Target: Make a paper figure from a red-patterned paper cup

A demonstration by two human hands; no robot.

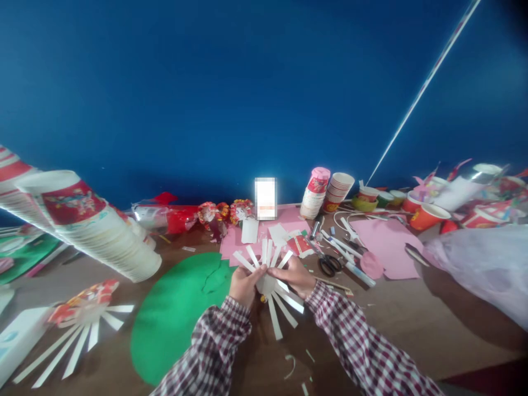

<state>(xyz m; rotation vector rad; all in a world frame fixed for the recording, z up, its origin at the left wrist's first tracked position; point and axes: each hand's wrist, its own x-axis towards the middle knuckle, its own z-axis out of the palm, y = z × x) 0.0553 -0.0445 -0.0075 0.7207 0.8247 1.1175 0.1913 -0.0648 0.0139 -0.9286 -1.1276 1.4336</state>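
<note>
A paper cup cut into white strips (267,284) is held over the brown table, its strips fanned out around the round base. My left hand (243,284) grips it from the left, thumb on the base. From the other side my right hand (300,276) pinches it, with the thumb close to the left one. Strips hide some of the right fingers. Left of my arms lies a green paper disc (173,319). Further left rests a second cut cup (88,316), white strips splayed toward me and red printed strips behind. Black-handled scissors (330,265) lie beyond my right hand.
A tall, tilted stack of paper cups (107,242) stands at left. Pink paper sheets (385,247), pens and a glue-like tube (361,273) lie right of centre. A translucent plastic bag (487,269) bulges at far right. Behind are shorter cup stacks (313,195) and a blue wall (247,99).
</note>
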